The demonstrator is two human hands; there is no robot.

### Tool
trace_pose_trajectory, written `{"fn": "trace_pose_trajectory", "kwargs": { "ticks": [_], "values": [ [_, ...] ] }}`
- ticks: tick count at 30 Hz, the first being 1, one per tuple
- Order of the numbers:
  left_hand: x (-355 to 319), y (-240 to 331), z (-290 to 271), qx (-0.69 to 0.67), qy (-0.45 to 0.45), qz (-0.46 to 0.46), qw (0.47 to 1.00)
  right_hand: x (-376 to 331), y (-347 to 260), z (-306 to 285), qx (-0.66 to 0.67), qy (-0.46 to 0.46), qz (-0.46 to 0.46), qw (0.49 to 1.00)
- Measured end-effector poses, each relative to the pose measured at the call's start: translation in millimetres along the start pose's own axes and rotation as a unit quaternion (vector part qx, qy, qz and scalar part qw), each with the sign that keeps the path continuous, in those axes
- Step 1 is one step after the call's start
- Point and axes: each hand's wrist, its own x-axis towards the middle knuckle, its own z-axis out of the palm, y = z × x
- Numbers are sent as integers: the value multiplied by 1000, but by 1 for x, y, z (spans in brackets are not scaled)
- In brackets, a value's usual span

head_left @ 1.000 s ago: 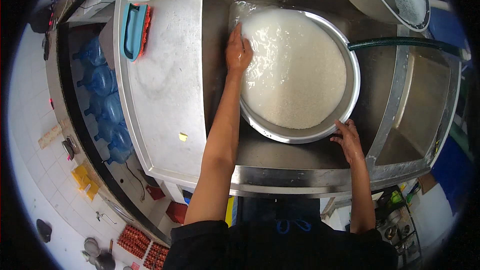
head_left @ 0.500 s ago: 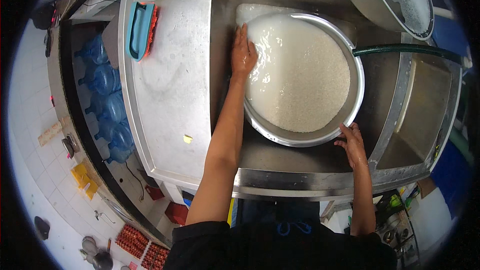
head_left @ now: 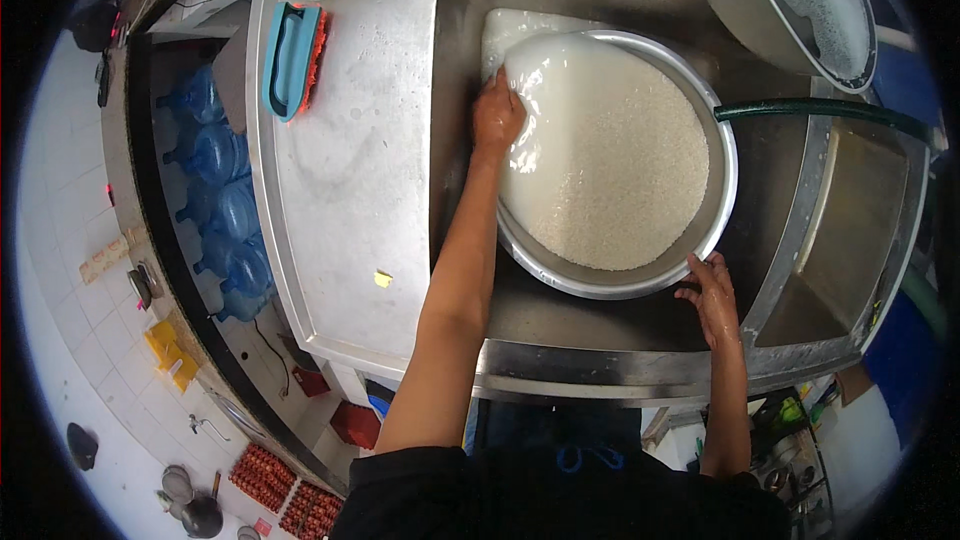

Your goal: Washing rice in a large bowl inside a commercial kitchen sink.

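A wide metal basin [head_left: 727,205] of white rice [head_left: 635,205] and cloudy water [head_left: 540,160] stands in a steel sink [head_left: 590,325], tilted to the left. The rice lies toward the right; water covers the left part up to the rim. My left hand [head_left: 499,115] grips the basin's left rim, its fingers curled and partly hidden. At the lower right, my right hand [head_left: 713,298] holds the rim with thumb and fingertips. Whitish water pools [head_left: 515,28] in the sink's far left corner.
A dark green hose [head_left: 820,108] crosses the sink's right side. A large pot [head_left: 735,10] with foamy contents sits at the far right. On the left counter are a blue brush [head_left: 291,60] and a yellow scrap [head_left: 382,279]. Blue water jugs [head_left: 225,210] stand below left.
The fingers of my left hand have gone from stretched along the rim to curled. The cloudy pool in the sink corner looks larger. My right hand stays at the lower right rim.
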Motion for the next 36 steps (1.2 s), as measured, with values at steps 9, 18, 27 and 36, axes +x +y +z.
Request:
{"fn": "trace_pose_trajectory", "kwargs": {
  "ticks": [9,18,27,36],
  "values": [
    [-5,-1,2,-52,-28,-67,996,0,-1,-10,-8,27,-5,1000],
    [-10,5,4,-127,-53,-147,979,-10,-11,-14,-22,50,1,999],
    [-11,24,1,-87,-30,-148,985,-15,-19,-10,-24,43,-3,999],
    [-9,19,1,-48,2,-48,998,-14,-15,-10,-22,38,-7,999]
  ]
}}
